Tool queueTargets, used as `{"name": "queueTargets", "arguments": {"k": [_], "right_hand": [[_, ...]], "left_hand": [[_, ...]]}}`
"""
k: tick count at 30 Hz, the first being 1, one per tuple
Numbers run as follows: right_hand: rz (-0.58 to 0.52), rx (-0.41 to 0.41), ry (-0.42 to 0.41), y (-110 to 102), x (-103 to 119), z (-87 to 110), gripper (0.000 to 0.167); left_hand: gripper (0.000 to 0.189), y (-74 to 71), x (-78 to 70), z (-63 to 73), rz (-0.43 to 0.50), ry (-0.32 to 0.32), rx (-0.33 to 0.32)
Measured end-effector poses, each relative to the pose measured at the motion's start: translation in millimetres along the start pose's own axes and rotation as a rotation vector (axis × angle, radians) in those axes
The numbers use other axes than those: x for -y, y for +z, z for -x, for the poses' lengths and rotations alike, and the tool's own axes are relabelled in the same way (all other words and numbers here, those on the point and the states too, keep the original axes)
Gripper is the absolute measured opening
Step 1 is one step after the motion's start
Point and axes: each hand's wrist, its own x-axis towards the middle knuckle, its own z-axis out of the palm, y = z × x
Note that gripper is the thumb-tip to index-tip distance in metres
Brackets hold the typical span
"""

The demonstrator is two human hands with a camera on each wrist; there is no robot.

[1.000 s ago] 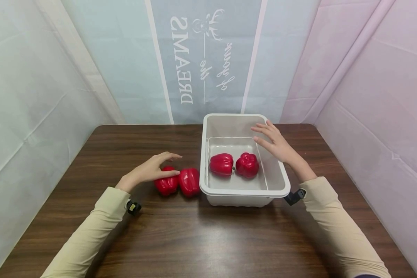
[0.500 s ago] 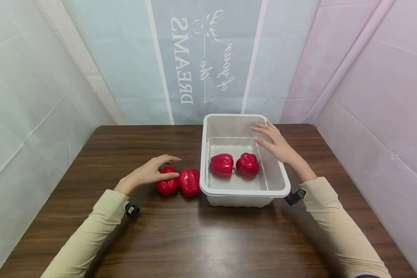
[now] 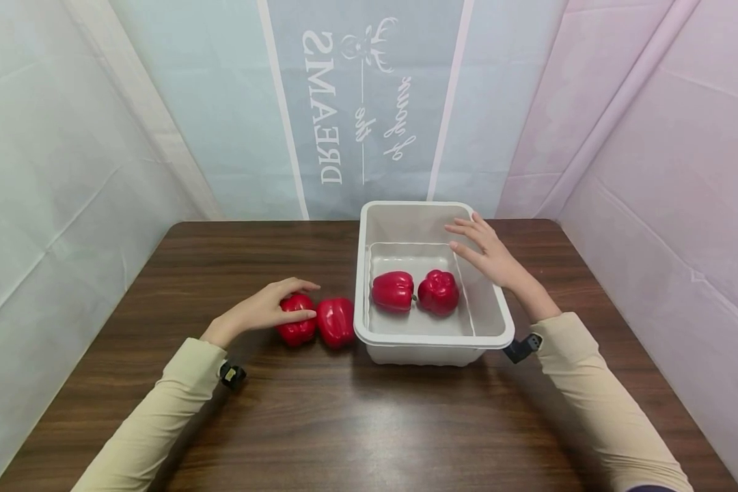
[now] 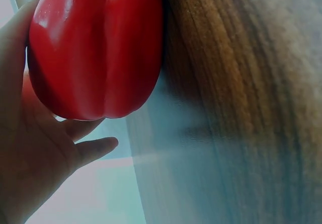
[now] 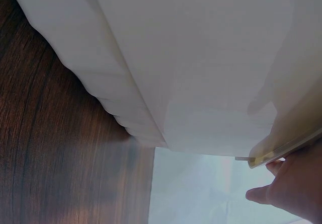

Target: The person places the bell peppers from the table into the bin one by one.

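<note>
In the head view my left hand (image 3: 264, 307) reaches over the left red bell pepper (image 3: 295, 331) on the table, thumb across its top and fingers on its far side. The left wrist view shows this bell pepper (image 4: 95, 53) large, with the fingers loosely extended beside it. A second bell pepper (image 3: 335, 322) lies just right of it. My right hand (image 3: 487, 253) overlaps the right rim of a light grey plastic tub (image 3: 433, 340), fingers spread over its inside. Two more bell peppers, one on its side (image 3: 393, 291) and one bottom-up (image 3: 439, 292), lie in the tub.
The dark wood-grain table (image 3: 369, 424) carries the tub right of centre. Pale fabric panels (image 3: 221, 102) enclose the table at the back and sides. The tub's outer wall (image 5: 201, 73) fills much of the right wrist view.
My left hand has shifted slightly left, and its thumb sits a little lower across the left bell pepper. That pepper has moved slightly right. My right hand and the tub stay put.
</note>
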Motion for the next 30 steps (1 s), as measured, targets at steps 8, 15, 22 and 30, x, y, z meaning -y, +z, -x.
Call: {"name": "queueTargets", "arguments": {"k": [8, 15, 22, 30], "right_hand": [[-0.002, -0.005, 0.000, -0.7, -0.3, 0.1, 0.048], [-0.008, -0.002, 0.006, 0.1, -1.2, 0.8, 0.048], [-0.008, 0.001, 0.009, 0.5, 0.0, 0.8, 0.048], [-0.002, 0.003, 0.015, -0.1, 0.3, -0.1, 0.048]], "left_hand": [[0.058, 4.2, -1.2, 2.4, 0.000, -0.009, 0.018], [0.059, 6.5, -3.3, 4.6, -0.004, -0.023, 0.034], [0.062, 7.9, -2.8, 5.6, -0.012, -0.019, 0.037], [0.065, 9.6, -2.5, 6.3, -0.009, -0.029, 0.039]]}}
